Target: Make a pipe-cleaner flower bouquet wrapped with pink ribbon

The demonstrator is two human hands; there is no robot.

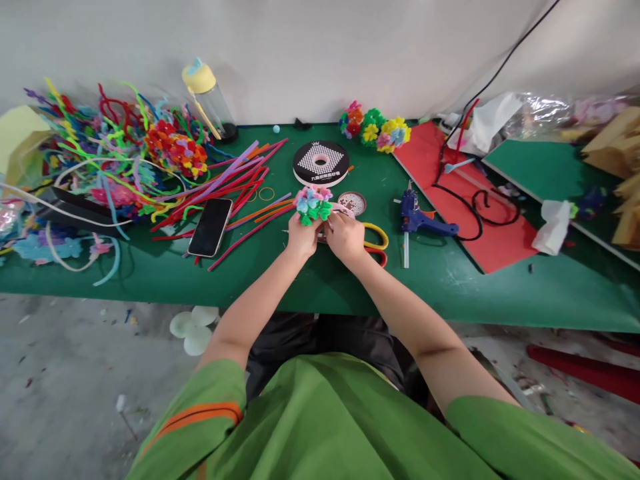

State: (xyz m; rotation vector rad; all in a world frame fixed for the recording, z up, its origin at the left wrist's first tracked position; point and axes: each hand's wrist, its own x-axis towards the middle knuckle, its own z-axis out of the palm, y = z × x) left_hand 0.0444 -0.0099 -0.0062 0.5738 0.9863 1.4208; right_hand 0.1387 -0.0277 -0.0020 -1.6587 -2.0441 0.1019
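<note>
My left hand (301,237) is closed around the base of a small pipe-cleaner flower bunch (312,203) in pink, blue and green, held upright above the green table (280,287). My right hand (345,237) sits right beside it, fingers curled in against the bunch's stem; what they pinch is hidden. Yellow-and-red-handled scissors (376,241) lie just right of my right hand. Loose pipe cleaners (235,190) fan out to the left of my hands.
A black phone (211,227) lies to the left. A black spool (321,163), a small round tin (352,202), a blue glue gun (417,217) with black cord on a red sheet (460,193), finished flower balls (375,128), a bottle (207,97) and a tangled pipe-cleaner heap (100,147) surround them.
</note>
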